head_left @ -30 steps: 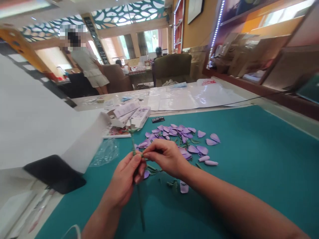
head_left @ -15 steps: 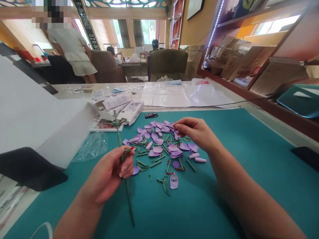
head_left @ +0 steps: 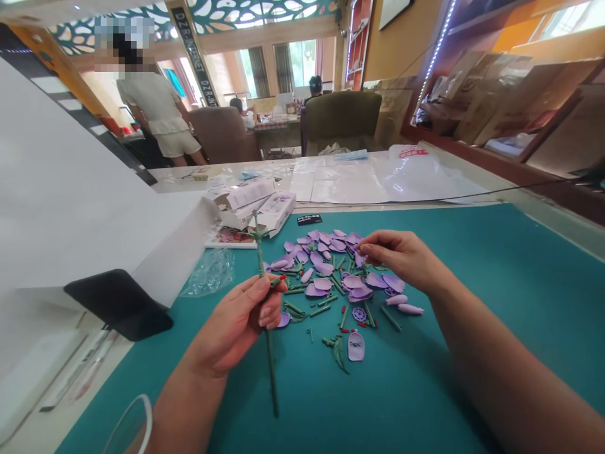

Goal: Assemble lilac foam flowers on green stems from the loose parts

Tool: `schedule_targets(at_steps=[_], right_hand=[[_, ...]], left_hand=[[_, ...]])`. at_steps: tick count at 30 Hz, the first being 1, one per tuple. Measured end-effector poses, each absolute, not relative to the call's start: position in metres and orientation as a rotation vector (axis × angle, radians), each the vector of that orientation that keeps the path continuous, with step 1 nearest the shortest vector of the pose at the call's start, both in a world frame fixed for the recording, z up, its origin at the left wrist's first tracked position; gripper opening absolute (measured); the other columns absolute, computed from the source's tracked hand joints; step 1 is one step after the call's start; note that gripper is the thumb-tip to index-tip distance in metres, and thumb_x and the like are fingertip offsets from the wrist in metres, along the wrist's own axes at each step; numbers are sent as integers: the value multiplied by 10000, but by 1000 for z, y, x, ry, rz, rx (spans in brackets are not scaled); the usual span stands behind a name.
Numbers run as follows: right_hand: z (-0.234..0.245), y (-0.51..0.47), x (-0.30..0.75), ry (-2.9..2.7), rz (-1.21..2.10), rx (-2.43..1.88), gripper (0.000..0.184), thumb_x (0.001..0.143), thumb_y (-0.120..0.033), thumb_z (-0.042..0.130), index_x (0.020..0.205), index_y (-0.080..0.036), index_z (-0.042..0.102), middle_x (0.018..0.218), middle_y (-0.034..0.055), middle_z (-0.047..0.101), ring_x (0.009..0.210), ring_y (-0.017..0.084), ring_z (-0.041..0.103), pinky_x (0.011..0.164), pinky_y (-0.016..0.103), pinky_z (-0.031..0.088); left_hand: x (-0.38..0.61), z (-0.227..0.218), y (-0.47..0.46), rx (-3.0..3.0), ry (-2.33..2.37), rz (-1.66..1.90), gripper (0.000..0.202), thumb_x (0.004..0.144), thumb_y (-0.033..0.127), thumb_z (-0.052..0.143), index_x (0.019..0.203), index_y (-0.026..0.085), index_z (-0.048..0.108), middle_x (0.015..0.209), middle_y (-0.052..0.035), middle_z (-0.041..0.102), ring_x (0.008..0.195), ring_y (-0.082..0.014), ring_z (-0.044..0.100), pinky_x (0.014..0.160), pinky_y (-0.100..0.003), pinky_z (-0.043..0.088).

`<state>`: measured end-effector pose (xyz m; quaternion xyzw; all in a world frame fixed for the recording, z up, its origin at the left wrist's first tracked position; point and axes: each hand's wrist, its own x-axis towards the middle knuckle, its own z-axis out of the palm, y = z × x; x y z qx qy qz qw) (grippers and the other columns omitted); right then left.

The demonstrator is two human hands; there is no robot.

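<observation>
My left hand (head_left: 241, 321) is closed round a long green flower stem (head_left: 270, 369), held upright over the teal mat (head_left: 472, 284); a small red piece sticks out by my thumb. My right hand (head_left: 401, 255) reaches over a heap of purple petal pieces (head_left: 331, 261), its fingertips pinched together at the heap's far edge; what they pinch is too small to make out. Short green rods (head_left: 321, 309) and tiny red pieces lie among the petals. One lilac piece (head_left: 355, 345) lies apart, nearer to me.
An open white box with leaflets (head_left: 255, 211) and a crumpled clear bag (head_left: 210, 271) lie left of the heap. A black object (head_left: 120, 302) rests on a white board at the left. Plastic sheets cover the table beyond. A person stands at the back left.
My right hand left the stem and moved right and away to the petal heap, where it stays pinched. My left hand keeps hold of the stem.
</observation>
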<state>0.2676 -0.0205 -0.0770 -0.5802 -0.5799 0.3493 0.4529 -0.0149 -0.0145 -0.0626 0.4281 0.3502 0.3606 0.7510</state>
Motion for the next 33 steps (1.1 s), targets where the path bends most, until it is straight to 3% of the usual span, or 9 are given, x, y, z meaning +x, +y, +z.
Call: schedule_targets(at_steps=[6, 11, 17, 24, 33], right_hand=[[-82, -17, 272, -1461, 780, -1472, 279, 763, -438, 631, 799, -167, 688, 670, 20, 630, 624, 134, 562, 605, 288, 477], [-91, -14, 269, -1645, 494, -1685, 194, 820, -335, 563, 800, -197, 698, 673, 10, 650, 636, 145, 559, 587, 276, 417], [-101, -12, 248, -1884, 406, -1735, 174, 849, -229, 545, 827, -222, 718, 853, 42, 721, 771, 183, 628, 657, 284, 436], [-111, -11, 236, -2033, 357, -1714, 199, 869, -218, 525, 889, -216, 723, 930, 61, 722, 834, 205, 644, 698, 299, 447], [-104, -7, 274, -1717, 203, -1851, 206, 830, -289, 526, 869, -245, 724, 851, 41, 736, 781, 217, 646, 687, 319, 452]], left_hand=[[-15, -61, -13, 930, 771, 775, 246, 795, 380, 679, 794, 133, 684, 505, 51, 367, 483, -70, 328, 470, -189, 349], [-16, -58, -11, 941, 798, 799, 261, 766, 406, 701, 709, 156, 653, 474, 54, 380, 439, -62, 305, 433, -183, 336], [-16, -56, -11, 929, 804, 841, 270, 769, 403, 695, 662, 166, 622, 452, 61, 374, 401, -47, 280, 411, -173, 309], [-15, -59, -10, 938, 797, 874, 251, 782, 372, 683, 670, 160, 614, 449, 60, 380, 404, -49, 297, 417, -173, 313], [-16, -61, -8, 932, 812, 903, 251, 801, 359, 661, 670, 150, 610, 457, 59, 389, 403, -44, 296, 410, -167, 314]])
